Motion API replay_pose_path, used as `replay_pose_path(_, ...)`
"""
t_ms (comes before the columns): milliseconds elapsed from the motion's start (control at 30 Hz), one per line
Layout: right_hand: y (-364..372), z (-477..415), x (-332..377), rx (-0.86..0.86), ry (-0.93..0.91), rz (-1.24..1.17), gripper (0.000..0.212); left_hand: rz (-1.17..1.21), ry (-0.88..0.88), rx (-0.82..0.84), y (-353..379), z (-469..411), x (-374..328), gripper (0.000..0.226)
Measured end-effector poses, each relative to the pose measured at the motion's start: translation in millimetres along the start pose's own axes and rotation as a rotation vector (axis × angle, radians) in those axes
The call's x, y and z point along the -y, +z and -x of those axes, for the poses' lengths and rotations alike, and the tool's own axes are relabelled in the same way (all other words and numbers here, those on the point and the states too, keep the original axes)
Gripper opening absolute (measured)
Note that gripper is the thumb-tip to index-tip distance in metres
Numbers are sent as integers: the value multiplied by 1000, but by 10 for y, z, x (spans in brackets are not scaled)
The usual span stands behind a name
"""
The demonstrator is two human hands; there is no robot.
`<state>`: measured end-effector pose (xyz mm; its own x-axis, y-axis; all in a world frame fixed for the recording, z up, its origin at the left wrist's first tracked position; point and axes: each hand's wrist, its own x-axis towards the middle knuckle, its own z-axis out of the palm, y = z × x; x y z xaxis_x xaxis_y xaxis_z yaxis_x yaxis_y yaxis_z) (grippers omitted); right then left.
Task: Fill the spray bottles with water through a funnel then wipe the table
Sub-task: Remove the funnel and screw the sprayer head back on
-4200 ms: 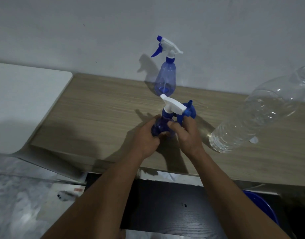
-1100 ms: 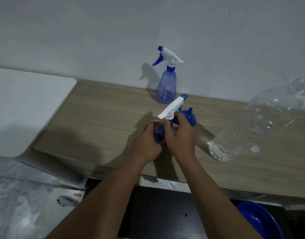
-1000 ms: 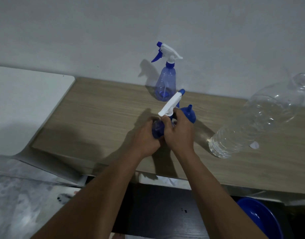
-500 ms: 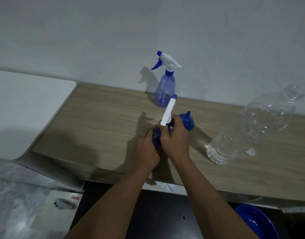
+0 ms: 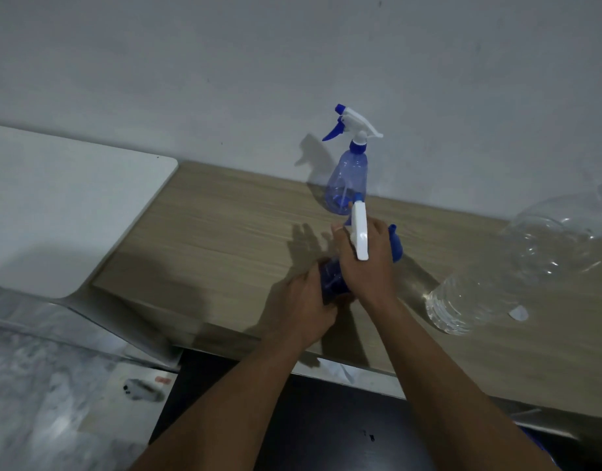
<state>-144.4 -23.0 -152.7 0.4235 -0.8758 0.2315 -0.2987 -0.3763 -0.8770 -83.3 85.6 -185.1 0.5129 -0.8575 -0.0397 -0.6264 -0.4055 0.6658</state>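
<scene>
On the wooden table [image 5: 225,232] my left hand [image 5: 303,304] grips the blue body of a spray bottle [image 5: 332,277]. My right hand [image 5: 367,263] is closed around that bottle's white trigger head [image 5: 359,229], whose nozzle points away from me. A blue funnel [image 5: 396,244] lies on the table just behind my right hand. A second blue spray bottle [image 5: 349,175] stands upright by the wall, with its head on. A large clear plastic water bottle [image 5: 517,266] leans at the right, with some water in it.
A white surface [image 5: 61,212] adjoins the table on the left. A small white cap or scrap [image 5: 518,313] lies by the clear bottle's base. Below the table edge are a dark floor and part of a blue basin [image 5: 537,440] at the lower right.
The white trigger head has turned in my right hand from pointing right to pointing away from me. My left hand kept its hold on the bottle's body.
</scene>
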Motion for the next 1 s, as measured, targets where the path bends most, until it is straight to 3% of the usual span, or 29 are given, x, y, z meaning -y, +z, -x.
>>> replay_pose_path(167,-6,-12,48,-39,-60,-63,26,-98,30,42,-121,2,8,52)
replay_pose_path(233,-13,-11,107,-17,-10,-100,30,-134,24,15,-229,41,48,59)
replay_pose_path(333,13,22,180,54,2,-114,15,-210,-34,-78,-378,99,233,64)
replay_pose_path(433,46,128,253,122,39,-65,7,-305,-117,-72,-575,123,444,66)
replay_pose_path(700,291,628,449,449,285,87,46,-513,-267,-58,-1211,316,736,61)
replay_pose_path(1000,313,819,637,497,393,119,54,-484,-315,10,-1444,437,743,61)
